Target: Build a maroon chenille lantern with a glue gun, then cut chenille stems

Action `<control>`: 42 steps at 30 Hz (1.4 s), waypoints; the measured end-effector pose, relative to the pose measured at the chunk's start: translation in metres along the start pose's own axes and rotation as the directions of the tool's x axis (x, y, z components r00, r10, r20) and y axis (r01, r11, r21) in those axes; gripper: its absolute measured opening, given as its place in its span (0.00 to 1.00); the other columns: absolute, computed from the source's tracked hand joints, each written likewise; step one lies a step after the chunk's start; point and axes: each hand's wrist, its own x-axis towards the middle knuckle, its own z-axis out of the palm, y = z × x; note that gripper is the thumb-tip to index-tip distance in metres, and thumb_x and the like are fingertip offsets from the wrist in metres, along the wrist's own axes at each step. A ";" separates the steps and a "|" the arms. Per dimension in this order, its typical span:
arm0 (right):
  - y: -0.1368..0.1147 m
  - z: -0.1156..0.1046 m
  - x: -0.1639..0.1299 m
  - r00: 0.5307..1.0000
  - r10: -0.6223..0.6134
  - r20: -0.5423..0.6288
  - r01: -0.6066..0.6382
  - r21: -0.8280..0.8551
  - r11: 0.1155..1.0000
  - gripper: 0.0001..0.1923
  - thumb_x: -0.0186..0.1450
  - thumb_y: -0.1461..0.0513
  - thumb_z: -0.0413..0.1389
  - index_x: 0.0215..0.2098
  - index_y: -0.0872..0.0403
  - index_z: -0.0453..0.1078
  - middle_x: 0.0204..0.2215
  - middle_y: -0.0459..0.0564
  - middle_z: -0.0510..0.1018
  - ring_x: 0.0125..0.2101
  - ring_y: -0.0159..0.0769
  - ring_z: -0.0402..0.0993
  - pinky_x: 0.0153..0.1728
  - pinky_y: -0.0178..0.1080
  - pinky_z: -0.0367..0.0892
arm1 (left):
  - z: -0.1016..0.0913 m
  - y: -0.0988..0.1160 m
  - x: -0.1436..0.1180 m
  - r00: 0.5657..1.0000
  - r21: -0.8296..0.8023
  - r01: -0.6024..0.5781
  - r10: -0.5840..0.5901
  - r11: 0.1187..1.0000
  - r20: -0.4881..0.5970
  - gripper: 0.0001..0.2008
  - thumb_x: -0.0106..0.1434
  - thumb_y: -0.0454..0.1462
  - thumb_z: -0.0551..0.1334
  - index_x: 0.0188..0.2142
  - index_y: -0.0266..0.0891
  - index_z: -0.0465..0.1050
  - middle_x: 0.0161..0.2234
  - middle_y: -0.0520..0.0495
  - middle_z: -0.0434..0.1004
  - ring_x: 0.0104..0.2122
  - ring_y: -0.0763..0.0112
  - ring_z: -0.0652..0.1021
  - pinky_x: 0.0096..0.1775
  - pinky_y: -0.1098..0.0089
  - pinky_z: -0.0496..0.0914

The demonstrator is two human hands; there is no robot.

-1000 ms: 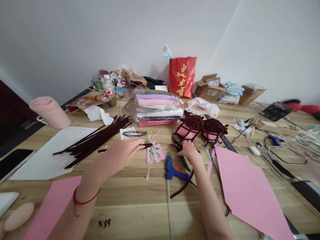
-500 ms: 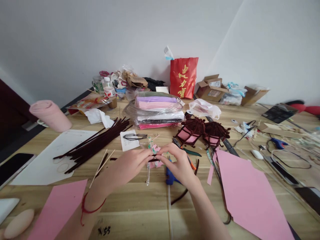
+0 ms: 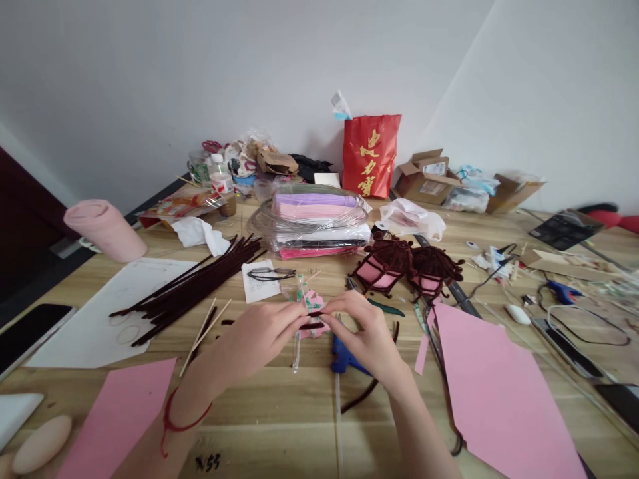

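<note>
My left hand (image 3: 272,324) and my right hand (image 3: 363,330) meet above the middle of the table, fingertips pinched on a short dark brown pipe cleaner (image 3: 314,315). A stretch of dark brown stem shows just below the fingertips; whether it is the same piece I cannot tell. Under the hands lie pink paper scraps (image 3: 319,303) and a clear glue stick (image 3: 296,352). By my right hand rests a blue glue gun (image 3: 343,356), partly hidden. Behind it stand two pink-and-brown lantern-like models (image 3: 382,269). To the left is a bundle of brown pipe cleaners (image 3: 200,289).
Pink card sheets lie at right (image 3: 499,386) and left front (image 3: 120,412). Packs of coloured pipe cleaners (image 3: 319,226) sit at the back, before a red bag (image 3: 372,156). A phone (image 3: 34,336) and a pink roll (image 3: 107,229) are at left. Pliers and wooden sticks lie nearby.
A gap has opened between the brown stem at my fingertips and the stretch below it. Both hands stay pinched at nearly the same place. The view has shifted slightly.
</note>
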 end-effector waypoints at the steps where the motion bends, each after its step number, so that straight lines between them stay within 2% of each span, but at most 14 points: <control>1: 0.000 0.000 0.000 1.000 0.015 -0.019 -0.014 0.012 1.000 0.02 0.66 0.64 0.60 0.36 0.50 0.73 0.33 0.49 0.80 0.36 0.37 0.76 0.40 0.39 0.70 | 0.000 0.001 0.000 1.000 0.003 -0.007 0.007 1.000 -0.003 0.12 0.73 0.38 0.50 0.41 0.42 0.72 0.36 0.49 0.79 0.35 0.68 0.79 0.36 0.70 0.66; 6: -0.005 -0.003 0.000 0.998 0.056 -0.028 -0.054 0.056 0.997 0.03 0.67 0.62 0.59 0.34 0.50 0.74 0.32 0.49 0.81 0.36 0.37 0.77 0.40 0.40 0.70 | -0.002 0.004 0.000 1.000 0.033 -0.017 0.017 0.999 -0.019 0.14 0.73 0.38 0.49 0.39 0.40 0.73 0.34 0.48 0.78 0.34 0.68 0.78 0.36 0.69 0.66; 11: -0.010 -0.010 0.002 0.997 0.065 0.041 -0.069 0.116 0.991 0.05 0.68 0.62 0.58 0.34 0.51 0.74 0.33 0.50 0.81 0.36 0.38 0.76 0.40 0.40 0.69 | -0.004 0.001 -0.002 0.996 0.001 -0.084 0.084 0.996 -0.032 0.13 0.73 0.38 0.50 0.44 0.42 0.74 0.39 0.48 0.81 0.38 0.67 0.79 0.39 0.70 0.69; 15: -0.011 -0.012 0.001 0.993 0.064 0.096 -0.078 0.149 0.986 0.06 0.68 0.62 0.58 0.33 0.51 0.75 0.32 0.49 0.80 0.36 0.37 0.75 0.41 0.40 0.68 | -0.006 0.000 -0.005 0.993 0.006 -0.111 0.111 0.994 -0.046 0.12 0.72 0.38 0.52 0.44 0.43 0.75 0.39 0.47 0.81 0.38 0.67 0.80 0.40 0.70 0.70; 20: -0.011 -0.009 -0.001 0.998 0.032 0.055 -0.035 0.062 0.997 0.02 0.67 0.64 0.59 0.35 0.51 0.73 0.34 0.49 0.80 0.38 0.37 0.74 0.41 0.39 0.68 | -0.006 0.002 -0.005 0.996 0.051 -0.079 0.081 0.996 -0.039 0.12 0.73 0.37 0.50 0.42 0.41 0.74 0.39 0.48 0.81 0.38 0.67 0.79 0.40 0.70 0.68; 29: -0.017 -0.006 -0.003 0.998 0.028 0.054 -0.027 -0.023 0.999 0.06 0.63 0.68 0.58 0.36 0.50 0.72 0.34 0.49 0.80 0.37 0.38 0.75 0.39 0.41 0.70 | -0.005 0.005 -0.003 0.998 0.102 -0.066 0.068 0.993 -0.015 0.12 0.73 0.35 0.50 0.39 0.40 0.72 0.35 0.48 0.79 0.35 0.68 0.79 0.35 0.70 0.66; 36: -0.015 -0.006 -0.004 0.999 0.026 0.043 -0.025 -0.011 1.000 0.08 0.61 0.69 0.58 0.36 0.50 0.73 0.33 0.48 0.80 0.36 0.39 0.75 0.40 0.41 0.70 | -0.005 0.007 -0.003 0.996 0.093 -0.075 0.078 0.993 -0.036 0.12 0.73 0.35 0.51 0.41 0.40 0.74 0.37 0.47 0.81 0.36 0.67 0.80 0.36 0.70 0.67; 42: -0.014 -0.008 -0.005 0.998 0.045 0.048 -0.045 0.011 0.999 0.08 0.60 0.69 0.58 0.34 0.50 0.73 0.31 0.47 0.79 0.34 0.37 0.74 0.38 0.39 0.68 | -0.005 0.004 -0.004 0.989 0.108 -0.137 0.142 0.985 -0.042 0.12 0.73 0.35 0.51 0.45 0.40 0.74 0.40 0.46 0.82 0.38 0.66 0.80 0.39 0.70 0.69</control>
